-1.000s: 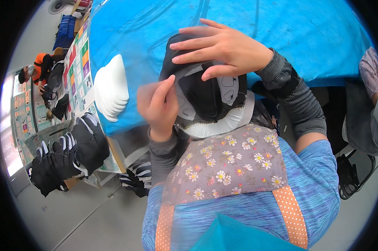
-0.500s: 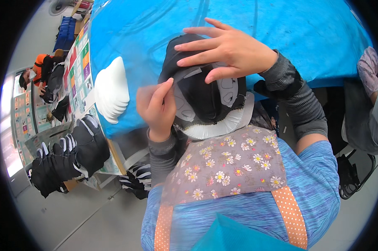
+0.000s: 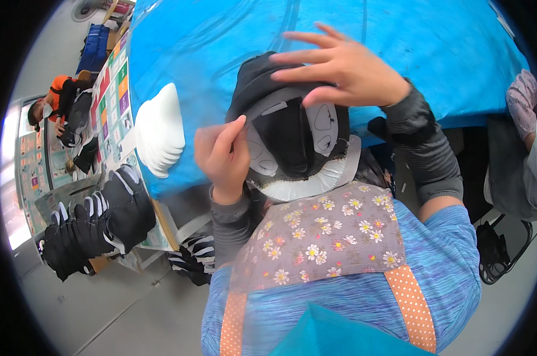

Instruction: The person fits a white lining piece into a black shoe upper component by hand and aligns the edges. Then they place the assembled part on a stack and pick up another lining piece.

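Observation:
In front of my chest lies a black sewn fabric piece (image 3: 280, 137) with a rounded top, a dark middle panel, pale grey panels with drawn outlines, and a white pleated band (image 3: 304, 188) along its near edge. At its left edge, my left hand (image 3: 222, 155) is closed in a pinch, thumb and finger pressed together on the fabric. My right hand (image 3: 345, 71) is spread open over the far right part, palm down and slightly blurred. Whether its fingertips touch the fabric cannot be told.
A stack of white curved pads (image 3: 161, 130) lies left on the blue table cover (image 3: 411, 53). Black pieces with white straps (image 3: 102, 216) are piled at the lower left. A person in orange (image 3: 57, 95) is far left; another person's sleeve (image 3: 522, 101) shows at the right.
My right hand has lifted and shifted right and slightly away, uncovering more of the black piece's top and right grey panel. My left hand stays nearly in place.

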`<action>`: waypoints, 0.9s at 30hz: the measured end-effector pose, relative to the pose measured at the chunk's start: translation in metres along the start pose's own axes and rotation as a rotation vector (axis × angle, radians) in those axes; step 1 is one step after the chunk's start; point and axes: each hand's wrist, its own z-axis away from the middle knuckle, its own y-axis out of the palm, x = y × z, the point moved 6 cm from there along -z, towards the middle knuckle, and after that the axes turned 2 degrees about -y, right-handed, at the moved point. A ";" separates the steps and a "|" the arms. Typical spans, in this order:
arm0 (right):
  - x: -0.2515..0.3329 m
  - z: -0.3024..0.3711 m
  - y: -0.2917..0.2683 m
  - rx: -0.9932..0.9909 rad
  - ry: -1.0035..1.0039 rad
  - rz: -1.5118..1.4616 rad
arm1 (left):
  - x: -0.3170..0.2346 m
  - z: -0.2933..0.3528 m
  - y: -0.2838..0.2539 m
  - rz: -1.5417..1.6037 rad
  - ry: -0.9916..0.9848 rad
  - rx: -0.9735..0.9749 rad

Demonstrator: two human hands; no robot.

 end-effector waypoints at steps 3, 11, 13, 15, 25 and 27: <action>-0.035 0.044 -0.010 -0.036 0.095 0.202 | 0.005 0.004 -0.003 0.019 -0.085 -0.025; -0.026 0.079 -0.017 -0.518 0.626 -1.483 | 0.005 0.005 -0.004 0.012 -0.130 -0.029; -0.014 0.075 -0.018 -0.523 0.609 -1.570 | 0.008 0.006 -0.002 0.069 -0.165 -0.015; -0.006 0.072 -0.018 -0.522 0.610 -1.654 | 0.005 0.005 -0.003 0.060 -0.139 0.007; 0.003 0.072 -0.013 -0.478 0.594 -1.552 | 0.011 0.024 -0.001 0.126 -0.201 0.054; 0.003 0.073 -0.016 -0.501 0.579 -1.502 | 0.012 0.026 -0.003 0.140 -0.207 0.052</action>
